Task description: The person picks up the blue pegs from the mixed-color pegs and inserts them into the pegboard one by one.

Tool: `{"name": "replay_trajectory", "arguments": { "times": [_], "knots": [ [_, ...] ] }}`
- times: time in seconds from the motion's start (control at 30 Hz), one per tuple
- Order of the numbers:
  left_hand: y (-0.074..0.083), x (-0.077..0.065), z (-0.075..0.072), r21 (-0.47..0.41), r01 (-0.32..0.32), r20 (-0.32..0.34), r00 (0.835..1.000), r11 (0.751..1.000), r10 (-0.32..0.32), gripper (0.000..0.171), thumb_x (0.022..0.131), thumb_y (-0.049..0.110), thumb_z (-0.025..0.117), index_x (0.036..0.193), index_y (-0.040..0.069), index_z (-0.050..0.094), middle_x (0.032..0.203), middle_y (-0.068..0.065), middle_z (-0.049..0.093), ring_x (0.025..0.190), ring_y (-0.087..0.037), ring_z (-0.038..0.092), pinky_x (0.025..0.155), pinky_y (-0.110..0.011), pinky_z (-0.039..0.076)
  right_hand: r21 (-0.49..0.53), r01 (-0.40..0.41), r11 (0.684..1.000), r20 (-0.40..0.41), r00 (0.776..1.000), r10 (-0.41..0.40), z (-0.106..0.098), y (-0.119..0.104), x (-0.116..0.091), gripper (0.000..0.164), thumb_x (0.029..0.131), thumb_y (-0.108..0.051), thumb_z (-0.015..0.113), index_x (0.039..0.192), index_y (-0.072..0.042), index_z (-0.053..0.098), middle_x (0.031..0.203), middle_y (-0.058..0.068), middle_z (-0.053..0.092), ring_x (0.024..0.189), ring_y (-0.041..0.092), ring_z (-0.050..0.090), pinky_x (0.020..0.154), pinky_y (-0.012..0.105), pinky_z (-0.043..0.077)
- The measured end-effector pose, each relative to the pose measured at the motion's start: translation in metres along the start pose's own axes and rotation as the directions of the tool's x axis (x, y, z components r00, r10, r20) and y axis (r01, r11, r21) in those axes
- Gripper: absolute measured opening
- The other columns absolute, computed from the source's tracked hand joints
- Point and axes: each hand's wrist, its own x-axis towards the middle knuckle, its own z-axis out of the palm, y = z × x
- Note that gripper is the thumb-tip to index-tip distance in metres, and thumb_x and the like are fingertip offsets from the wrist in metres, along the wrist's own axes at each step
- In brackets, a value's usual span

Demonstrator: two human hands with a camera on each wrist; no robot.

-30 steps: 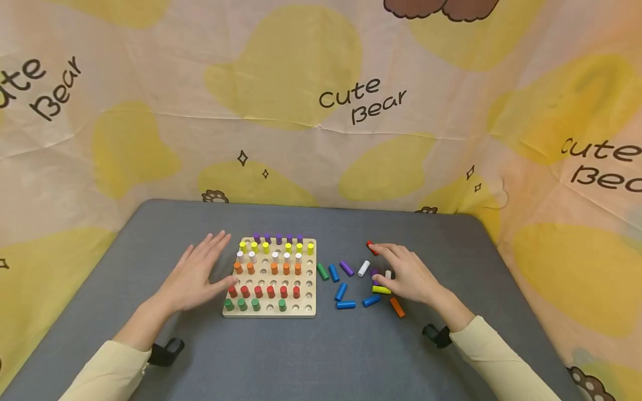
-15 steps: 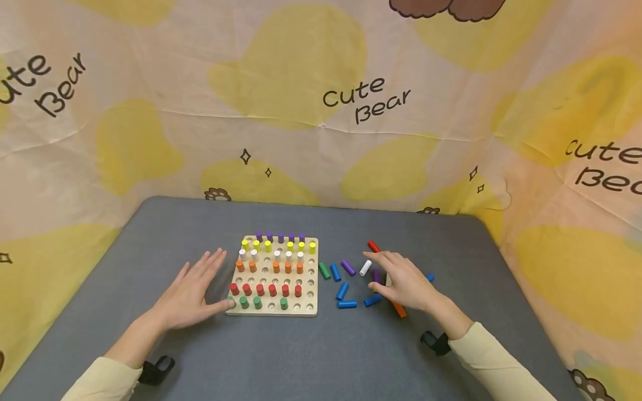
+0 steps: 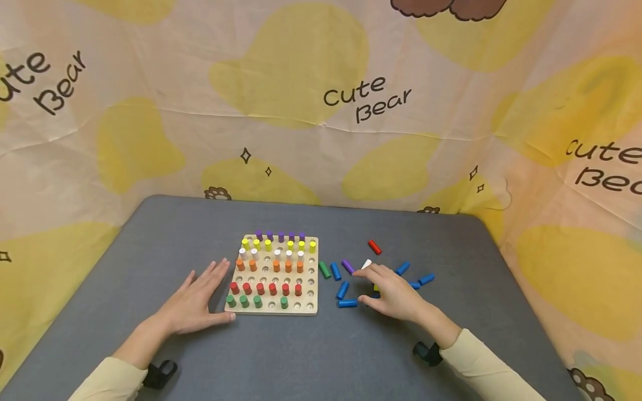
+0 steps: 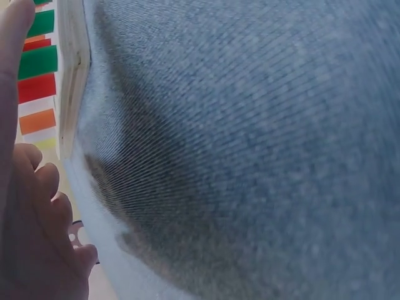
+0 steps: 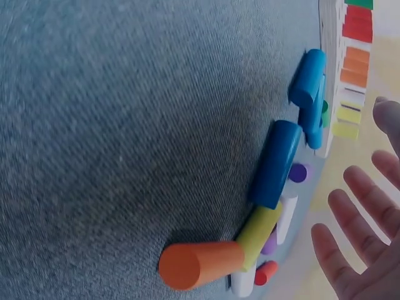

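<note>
A light wooden pegboard [image 3: 271, 312] stands on the table with rows of green, red, orange, white, yellow and purple pegs. Beside it my left hand [image 3: 193, 303] has its fingers spread along the left side, thumb at the front left corner; touching or not, I cannot tell. My right hand [image 3: 393, 292] hovers over the loose pegs to the right, fingers slightly bent and apart, with no peg seen between them. Below it, in the right wrist view, lie an orange peg [image 5: 200, 265], a yellow peg [image 5: 259, 234] and a blue peg [image 5: 275, 164]. The hand hides some pegs from the head view.
Between board and right hand lie a green peg [image 3: 325, 270], a purple peg [image 3: 348, 267] and several blue ones. A red peg [image 3: 374, 247] lies farther back. More blue pegs [image 3: 426, 279] lie beyond the right hand. A printed cloth [image 3: 281, 72] hangs behind the grey table [image 3: 321, 356].
My right hand has moved left and nearer, away from the red peg, uncovering blue pegs at the right. My left hand has slid nearer, its thumb now at the board's front corner.
</note>
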Motion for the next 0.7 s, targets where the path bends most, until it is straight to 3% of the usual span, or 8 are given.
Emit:
{"name": "replay_trajectory", "arguments": {
  "times": [0.43,0.7],
  "knots": [
    [-0.004,0.010,0.009,-0.033,-0.005,0.042,0.999,0.999,0.006,0.110,0.068,0.071,0.062,0.148,0.009,0.019,0.152,-0.011,0.021,0.139,-0.035,0.019,0.106,-0.063,0.012,0.034,0.028,0.999,0.060,0.998,-0.030,0.009,-0.010,0.002,0.038,0.080,-0.031,0.070,0.114,-0.016,0.060,0.110,-0.006,0.060,0.103,0.008,0.055,0.086,0.030,0.050],
    [-0.002,0.013,0.013,-0.052,0.017,0.062,0.998,0.998,-0.014,0.108,0.069,0.070,0.061,0.148,0.010,0.019,0.152,-0.013,0.022,0.139,-0.035,0.019,0.107,-0.062,0.010,0.060,0.059,0.996,0.064,0.996,-0.063,0.017,-0.012,0.001,0.033,0.080,-0.030,0.071,0.109,-0.017,0.062,0.103,-0.007,0.062,0.094,0.003,0.057,0.080,0.026,0.051]
  ]
}}
